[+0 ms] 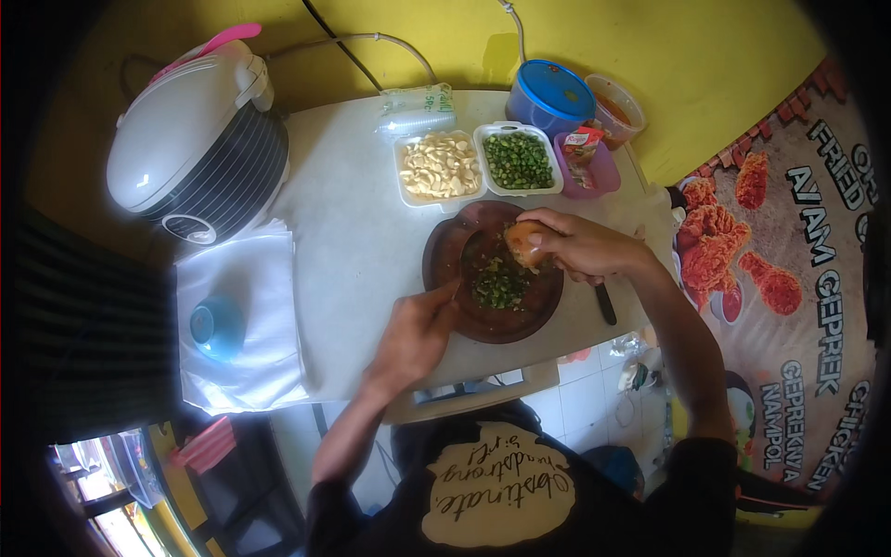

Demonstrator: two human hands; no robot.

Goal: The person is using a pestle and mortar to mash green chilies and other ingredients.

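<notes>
On the table before me sits a wide, shallow brown mortar (pixel 442 254) with chopped green chillies (pixel 500 287) and wet mashed bits in its hollow. My right hand (pixel 588 244) is wrapped around a light-brown pestle (pixel 525 242), tilted over the mortar's far right side. Pale mash clings to the pestle's lower end. At the near left rim, my left hand (pixel 418 331) grips the mortar, its thumb side over the edge; the fingers beneath are hidden. A knife's black handle (pixel 605 304) pokes out below my right wrist, and its blade is out of sight.
Beyond the mortar stand white foam trays of sliced garlic (pixel 442 166) and cut green chillies (pixel 518 160), a purple container (pixel 598 182) with sachets and a blue-lidded tub (pixel 555 90). A rice cooker (pixel 198 146), white paper sheets (pixel 268 313) and a blue bowl (pixel 216 327) are left.
</notes>
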